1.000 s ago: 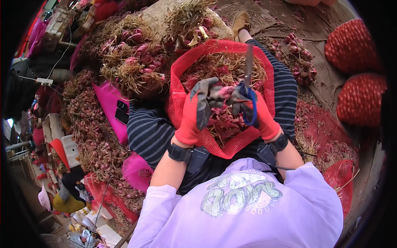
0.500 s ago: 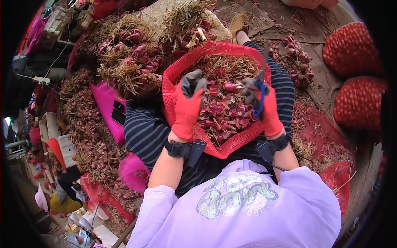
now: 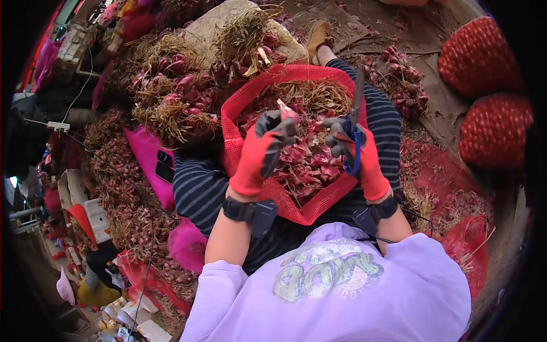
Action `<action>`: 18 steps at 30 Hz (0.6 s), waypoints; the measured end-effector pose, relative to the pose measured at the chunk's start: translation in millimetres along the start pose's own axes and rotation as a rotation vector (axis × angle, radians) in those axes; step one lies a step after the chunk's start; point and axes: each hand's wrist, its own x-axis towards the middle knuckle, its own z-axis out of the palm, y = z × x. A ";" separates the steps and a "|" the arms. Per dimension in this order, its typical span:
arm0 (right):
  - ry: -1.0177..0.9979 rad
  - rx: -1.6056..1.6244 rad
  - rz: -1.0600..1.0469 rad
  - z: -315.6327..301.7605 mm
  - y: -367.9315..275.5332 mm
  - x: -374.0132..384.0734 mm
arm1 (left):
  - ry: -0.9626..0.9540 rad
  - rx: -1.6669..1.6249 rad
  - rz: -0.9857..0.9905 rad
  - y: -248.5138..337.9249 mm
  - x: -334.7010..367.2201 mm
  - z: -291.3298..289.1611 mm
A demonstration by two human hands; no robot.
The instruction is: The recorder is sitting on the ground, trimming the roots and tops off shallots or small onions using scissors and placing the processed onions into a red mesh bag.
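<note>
- Since half a second ago both hands have drawn back toward frame centre; the left hand now lifts a shallot it was not holding up then.
- Left hand, red glove with dark fingertips, pinches one shallot between thumb and fingers, dry stalk pointing up, just above the heap.
- Right hand, same glove, is clenched round the blue-handled scissors; blades point toward upper frame and look closed, though I cannot tell for sure.
- Red mesh bag lies spread over the striped lap, holding loose purple skins and trimmings.
- Risk: blades sit close to the left fingertips; a slip on the papery skin could nick the glove.
- Risk: a light pinch could let the bulb drop into the trimmings and get lost.
- Risk: the bag edge sags at lower centre; shifting knees could spill it.
- Farther off, upper left: untrimmed shallot bunches; right edge: two filled red net sacks.
</note>
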 end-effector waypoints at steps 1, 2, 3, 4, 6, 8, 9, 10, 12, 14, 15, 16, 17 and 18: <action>-0.046 0.044 0.019 7.6 -0.4 1.9 | -0.027 -0.085 -0.009 -0.9 -6.4 -4.8; -0.045 0.046 0.017 12.8 3.7 5.3 | -0.054 -0.171 -0.017 -3.3 -10.8 -9.3; -0.128 0.086 -0.025 18.2 10.3 9.6 | -0.052 -0.171 -0.015 -5.5 -12.8 -9.9; -0.211 0.127 -0.067 24.5 15.0 12.8 | -0.055 0.004 0.019 -8.5 -13.7 -8.5; -0.243 0.069 -0.061 36.6 17.8 15.6 | -0.054 0.178 0.055 -14.9 -16.6 -12.9; -0.194 -0.021 0.007 43.5 16.5 17.0 | -0.013 0.096 0.210 -23.0 -18.7 -22.0; -0.231 0.117 -0.062 45.2 20.9 15.3 | -0.018 -0.024 0.221 -23.2 -15.7 -20.2; -0.239 0.113 -0.056 46.1 21.7 14.3 | -0.010 -0.029 0.227 -21.0 -15.1 -20.3; -0.199 0.277 0.075 48.6 18.4 12.2 | 0.011 -0.131 0.234 -15.4 -14.6 -18.2; -0.223 0.394 0.101 34.5 38.1 14.9 | 0.038 -0.109 0.228 -11.3 -14.5 -17.5; -0.273 0.460 0.149 32.0 38.4 16.4 | 0.024 -0.165 0.253 -8.8 -14.8 -16.7; -0.322 0.525 0.198 31.1 38.2 17.1 | 0.009 -0.221 0.280 -6.1 -15.6 -14.9; -0.274 0.514 0.198 31.6 37.1 15.6 | 0.012 -0.225 0.282 -3.6 -17.3 -11.5; -0.272 0.511 0.201 33.2 36.7 14.8 | 0.082 -0.090 0.311 7.9 -19.5 2.3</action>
